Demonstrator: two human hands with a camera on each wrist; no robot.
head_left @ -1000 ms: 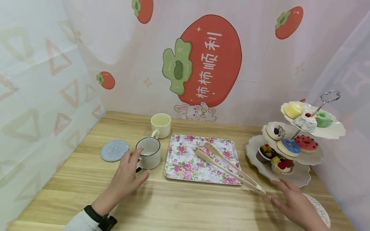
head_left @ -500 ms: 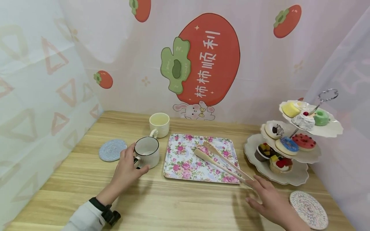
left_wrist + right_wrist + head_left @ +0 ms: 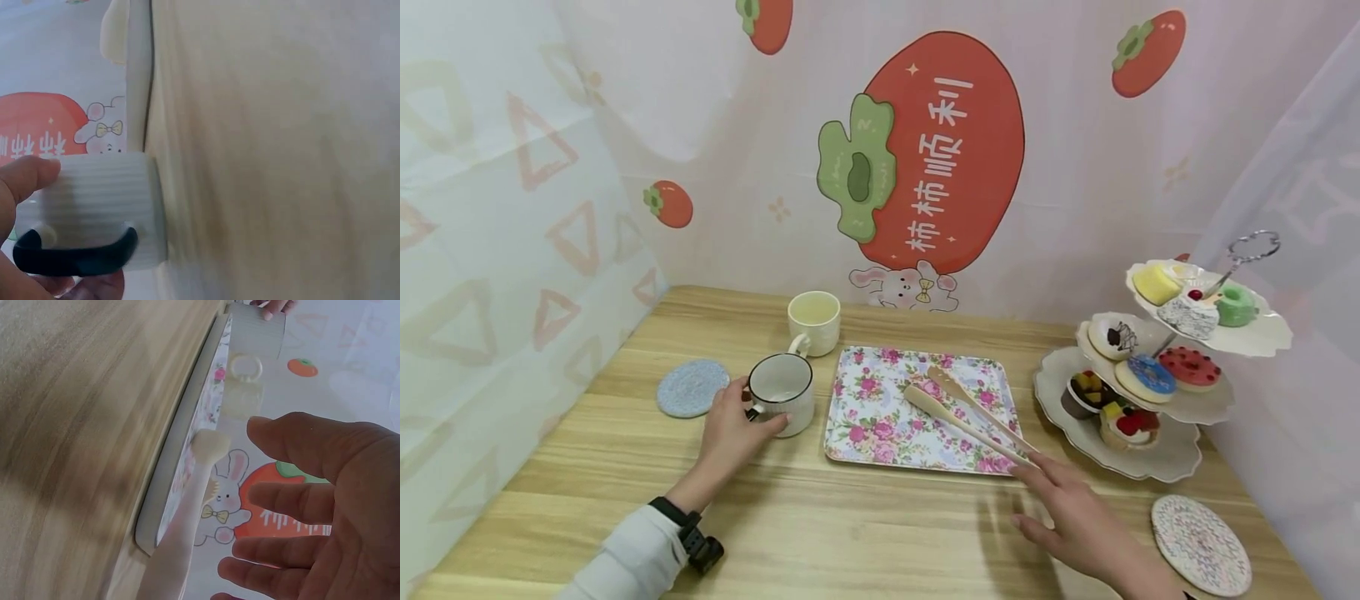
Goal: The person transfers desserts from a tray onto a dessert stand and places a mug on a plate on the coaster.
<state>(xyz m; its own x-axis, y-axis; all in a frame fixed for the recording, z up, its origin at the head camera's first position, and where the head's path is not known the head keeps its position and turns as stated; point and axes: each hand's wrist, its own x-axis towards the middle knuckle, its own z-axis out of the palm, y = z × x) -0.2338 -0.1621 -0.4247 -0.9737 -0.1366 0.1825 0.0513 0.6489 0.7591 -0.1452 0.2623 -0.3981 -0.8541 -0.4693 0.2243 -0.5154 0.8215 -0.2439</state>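
Observation:
My left hand (image 3: 733, 429) grips a white ribbed mug (image 3: 793, 412) with a dark rim, thumb on its near side and fingers around the handle side. In the left wrist view the mug's black handle (image 3: 75, 259) shows between thumb and fingers. My right hand (image 3: 1067, 517) hovers at the front right with fingers spread and holds nothing. Close to its fingertips are light wooden tongs (image 3: 966, 429), which lie across the flowered tray (image 3: 861, 450), handle end past the tray's edge. In the right wrist view one arm of the tongs (image 3: 181, 531) runs beside the open right hand.
A cream cup (image 3: 820, 329) stands behind the mug. To its left lies a blue-grey round coaster (image 3: 692, 389); a speckled coaster (image 3: 1201, 546) is at front right. A three-tier stand (image 3: 1052, 375) with several pastries rises at the right, ahead of a printed cloth backdrop (image 3: 737, 150).
My left hand has closed in on the mug and now grips it. The right hand has moved left, away from the speckled coaster and toward the tongs. Mug and tongs have stayed in place.

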